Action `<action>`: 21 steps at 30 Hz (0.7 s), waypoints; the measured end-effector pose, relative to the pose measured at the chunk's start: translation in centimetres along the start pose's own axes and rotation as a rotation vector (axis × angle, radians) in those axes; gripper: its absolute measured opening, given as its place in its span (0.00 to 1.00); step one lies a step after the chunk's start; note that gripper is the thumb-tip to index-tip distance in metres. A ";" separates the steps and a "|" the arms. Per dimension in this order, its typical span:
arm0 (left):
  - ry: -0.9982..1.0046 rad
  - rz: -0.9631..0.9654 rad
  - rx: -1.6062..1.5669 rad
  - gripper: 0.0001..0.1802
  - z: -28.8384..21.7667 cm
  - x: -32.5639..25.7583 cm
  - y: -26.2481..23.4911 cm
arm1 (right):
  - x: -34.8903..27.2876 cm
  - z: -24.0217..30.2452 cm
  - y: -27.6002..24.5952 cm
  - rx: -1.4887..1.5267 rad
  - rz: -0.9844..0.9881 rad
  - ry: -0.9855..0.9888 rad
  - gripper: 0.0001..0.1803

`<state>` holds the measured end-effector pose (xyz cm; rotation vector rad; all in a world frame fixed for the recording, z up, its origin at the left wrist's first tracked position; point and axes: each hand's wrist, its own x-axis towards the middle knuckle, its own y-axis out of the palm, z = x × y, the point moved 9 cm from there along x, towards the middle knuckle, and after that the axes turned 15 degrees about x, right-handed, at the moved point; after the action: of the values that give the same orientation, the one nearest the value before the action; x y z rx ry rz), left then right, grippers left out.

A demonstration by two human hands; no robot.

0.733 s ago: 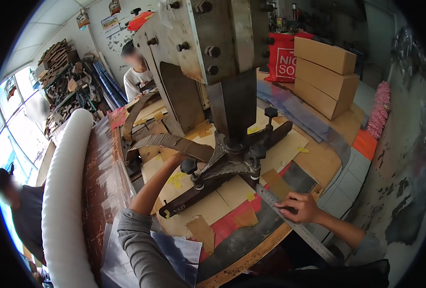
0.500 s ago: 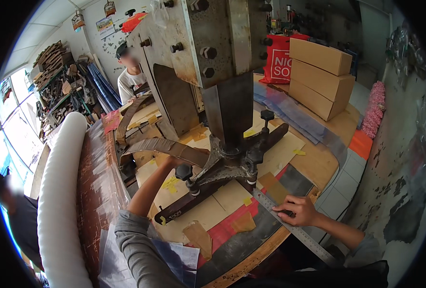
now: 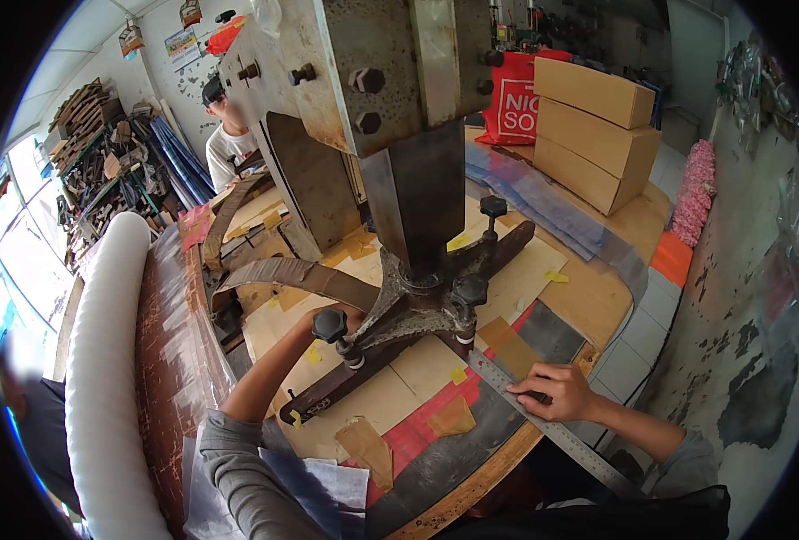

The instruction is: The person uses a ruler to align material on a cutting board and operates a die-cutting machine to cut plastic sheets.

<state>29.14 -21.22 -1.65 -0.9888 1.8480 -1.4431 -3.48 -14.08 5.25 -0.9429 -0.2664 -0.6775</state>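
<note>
My right hand (image 3: 557, 392) rests over a long steel ruler (image 3: 568, 439), fingers curled and gripping its edge. The ruler's far end meets the foot of a press head, and its near end runs past the table edge toward me. My left hand (image 3: 341, 317) reaches behind a black knob (image 3: 331, 325), beside a curved strip wrapped in brown tape (image 3: 305, 277); its fingers are hidden. The press head's dark metal bar (image 3: 363, 382) lies across a pale board (image 3: 417, 371) with yellow tape bits. A thick steel column (image 3: 415, 198) rises from the bracket.
Stacked brown cartons (image 3: 588, 135) and a red bag (image 3: 509, 103) stand at the back right. A white foam roll (image 3: 107, 378) lies along the left. One person (image 3: 230, 139) is behind the machine, another (image 3: 39, 423) at far left. Clear plastic sheets (image 3: 543, 207) drape the table's right.
The whole view has shifted slightly, so the machine and table sit a little further left and higher. Both hands stay at about the same places on the ruler and behind the knob.
</note>
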 end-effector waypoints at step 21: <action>0.018 -0.099 0.051 0.19 -1.6 -1.0 1.3 | 0.0 0.0 0.0 0.011 -0.005 0.018 0.09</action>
<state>28.12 -19.34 -2.53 -1.0586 1.7880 -1.5539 -3.50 -14.02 5.24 -0.9259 -0.2562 -0.6879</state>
